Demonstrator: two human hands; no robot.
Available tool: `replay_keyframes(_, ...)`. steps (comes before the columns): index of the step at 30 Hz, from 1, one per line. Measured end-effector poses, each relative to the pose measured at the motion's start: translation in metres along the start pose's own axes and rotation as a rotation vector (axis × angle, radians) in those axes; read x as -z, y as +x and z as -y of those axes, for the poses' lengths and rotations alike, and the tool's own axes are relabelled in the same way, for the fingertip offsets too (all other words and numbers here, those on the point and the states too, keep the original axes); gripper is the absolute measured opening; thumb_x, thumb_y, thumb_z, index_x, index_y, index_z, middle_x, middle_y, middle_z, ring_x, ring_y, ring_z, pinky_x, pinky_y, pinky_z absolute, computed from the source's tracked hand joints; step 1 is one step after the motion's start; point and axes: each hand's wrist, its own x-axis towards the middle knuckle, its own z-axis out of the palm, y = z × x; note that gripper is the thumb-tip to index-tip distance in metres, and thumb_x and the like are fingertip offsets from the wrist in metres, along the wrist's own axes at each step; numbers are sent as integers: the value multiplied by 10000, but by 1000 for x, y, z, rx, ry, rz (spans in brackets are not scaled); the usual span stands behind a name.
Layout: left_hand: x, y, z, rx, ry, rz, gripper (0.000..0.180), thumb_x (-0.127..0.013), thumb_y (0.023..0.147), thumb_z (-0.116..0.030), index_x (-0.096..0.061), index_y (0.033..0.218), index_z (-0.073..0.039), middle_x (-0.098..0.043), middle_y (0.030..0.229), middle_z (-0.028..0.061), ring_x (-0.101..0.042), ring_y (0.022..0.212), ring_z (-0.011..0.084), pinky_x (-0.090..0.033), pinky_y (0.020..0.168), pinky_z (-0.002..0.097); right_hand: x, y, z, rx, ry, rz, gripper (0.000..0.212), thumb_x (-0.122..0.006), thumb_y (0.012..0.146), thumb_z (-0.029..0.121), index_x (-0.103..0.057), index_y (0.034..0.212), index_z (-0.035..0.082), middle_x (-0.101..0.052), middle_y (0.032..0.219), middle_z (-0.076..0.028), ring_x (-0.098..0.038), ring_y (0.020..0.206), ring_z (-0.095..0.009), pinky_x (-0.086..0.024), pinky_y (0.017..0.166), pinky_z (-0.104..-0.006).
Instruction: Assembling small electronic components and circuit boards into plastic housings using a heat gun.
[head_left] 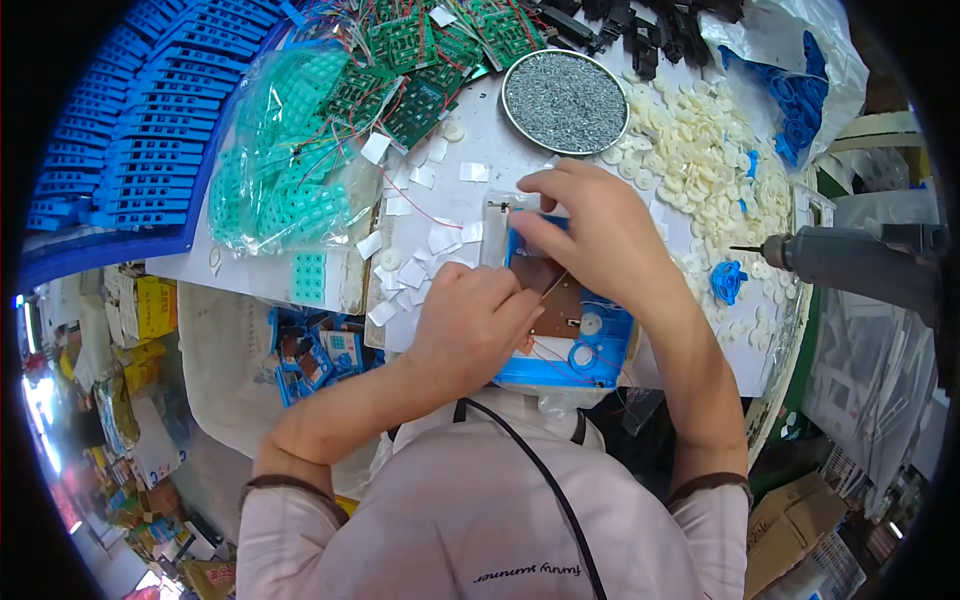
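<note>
A blue plastic casing (615, 350) lies in front of me at the table's near edge, with a brown circuit board (556, 318) and thin wires inside it. My right hand (600, 235) is closed at the casing's far end, its thumb and bent fingers gripping the blue rim there. Over the casing's left side, my left hand (472, 325) is closed, fingers curled and pressed together by the board. Whatever sits between the left fingertips is hidden. A white ring part (591, 324) shows inside the casing's right side.
White paper squares (410, 273) lie scattered to the left. Beyond are bagged turquoise keypads (285, 150), green circuit boards (405, 95), a round tray of screws (565, 102) and cream plastic discs (710, 160). A power screwdriver (850, 255) juts in from the right. Blue casings (150, 120) are stacked far left.
</note>
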Motion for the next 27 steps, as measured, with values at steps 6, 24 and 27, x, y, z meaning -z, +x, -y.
replay_keyframes(6, -13, -13, -5, -7, -11, -53, 348, -754, 806, -155, -707, 1141, -77, -572, 841, -2, -548, 759, 184, -356, 752, 377, -7, 24, -3, -30, 56, 198, 176, -709, 838, 160, -710, 913, 0, -682, 734, -131, -673, 667, -278, -514, 625, -369)
replay_keyframes(24, 8, 65, 22, 81, -441, -18, 98, -688, 858, -76, -695, 944, -30, -672, 921, 118, -627, 879, 314, -485, 796, 398, 9, -68, -4, 13, 231, -236, 118, -775, 796, 31, -722, 901, 28, -690, 830, -101, -644, 725, -264, -511, 653, -350)
replay_keyframes(27, 5, 60, 22, 95, -477, 35, 88, -689, 852, -67, -689, 935, -36, -673, 879, 114, -628, 864, 312, -485, 797, 401, 11, -67, -10, 21, 212, -246, 120, -775, 796, 11, -725, 905, 17, -692, 824, -95, -641, 706, -234, -506, 622, -331)
